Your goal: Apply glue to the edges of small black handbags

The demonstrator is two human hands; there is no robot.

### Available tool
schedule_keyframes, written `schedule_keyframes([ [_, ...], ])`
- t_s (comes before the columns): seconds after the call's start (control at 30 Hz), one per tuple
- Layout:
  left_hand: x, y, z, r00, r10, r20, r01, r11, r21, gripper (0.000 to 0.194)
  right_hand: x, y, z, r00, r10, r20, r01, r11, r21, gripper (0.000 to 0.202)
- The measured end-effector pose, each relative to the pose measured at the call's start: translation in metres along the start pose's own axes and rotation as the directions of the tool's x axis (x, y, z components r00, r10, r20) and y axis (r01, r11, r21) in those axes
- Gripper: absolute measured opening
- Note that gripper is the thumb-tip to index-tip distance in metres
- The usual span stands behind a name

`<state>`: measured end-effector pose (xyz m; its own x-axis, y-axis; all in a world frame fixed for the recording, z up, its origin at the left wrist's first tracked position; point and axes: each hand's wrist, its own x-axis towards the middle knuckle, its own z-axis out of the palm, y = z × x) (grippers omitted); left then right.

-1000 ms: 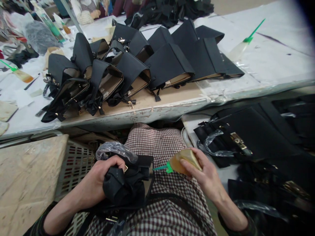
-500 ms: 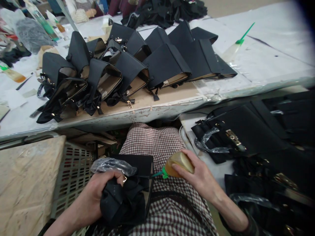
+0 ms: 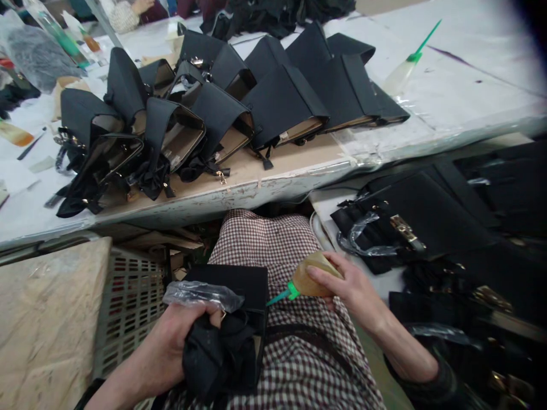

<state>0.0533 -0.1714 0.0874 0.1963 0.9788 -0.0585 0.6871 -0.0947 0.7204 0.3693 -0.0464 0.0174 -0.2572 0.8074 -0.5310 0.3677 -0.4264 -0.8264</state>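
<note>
On my lap, over a checked apron [image 3: 265, 236], lies a black handbag [image 3: 233, 279] with a plastic-wrapped handle [image 3: 203, 295]. My left hand [image 3: 179, 336] is closed on the bag near that handle, beside a bunched black bow-like part [image 3: 217, 356]. My right hand [image 3: 352, 287] grips a squeeze bottle [image 3: 314, 276] of yellowish liquid, tilted with its green nozzle [image 3: 280, 297] pointing left. The nozzle's tip is at the bag's right edge; whether it touches, I cannot tell.
Several black handbags [image 3: 282, 102] stand in rows on the white worktable [image 3: 461, 85]. Another nozzle bottle [image 3: 401, 71] stands behind them. More black bags [image 3: 427, 222] are piled at right. A plastic crate [image 3: 128, 307] and a brown-covered surface [image 3: 47, 319] are at left. Another person's hand [image 3: 143, 5] shows at the top.
My right hand and the bottle have risen slightly and shifted right, the nozzle still at the bag's edge. The left hand with the bag has shifted slightly right. The camera view has tilted a little.
</note>
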Motion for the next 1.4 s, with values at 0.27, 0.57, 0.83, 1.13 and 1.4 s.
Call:
schedule_keyframes([
  [0.27, 0.009, 0.004, -0.002, 0.998, 0.031, 0.051, -0.030, 0.999, -0.017, 0.014, -0.004, 0.009, 0.008, 0.988, 0.066, 0.141, -0.082, 0.990, 0.116, 0.045],
  [0.57, 0.009, 0.002, 0.001, 0.993, -0.023, 0.116, 0.031, 0.997, -0.072, 0.013, -0.038, 0.003, 0.014, 0.963, 0.023, 0.267, -0.126, 0.919, 0.374, 0.036],
  [0.83, 0.009, -0.001, 0.000, 0.985, -0.099, 0.139, 0.116, 0.986, -0.122, 0.015, -0.060, 0.001, 0.012, 0.972, 0.032, 0.233, -0.127, 0.905, 0.407, 0.039],
  [1.13, 0.016, 0.000, -0.002, 0.980, -0.105, 0.171, 0.130, 0.981, -0.144, 0.012, -0.025, 0.020, 0.008, 0.998, 0.065, -0.004, -0.065, 0.998, 0.023, 0.047],
  [1.4, 0.019, -0.001, -0.002, 0.986, -0.087, 0.143, 0.108, 0.984, -0.140, 0.013, -0.021, 0.038, 0.013, 0.984, -0.114, -0.134, 0.087, 0.977, -0.192, 0.046],
])
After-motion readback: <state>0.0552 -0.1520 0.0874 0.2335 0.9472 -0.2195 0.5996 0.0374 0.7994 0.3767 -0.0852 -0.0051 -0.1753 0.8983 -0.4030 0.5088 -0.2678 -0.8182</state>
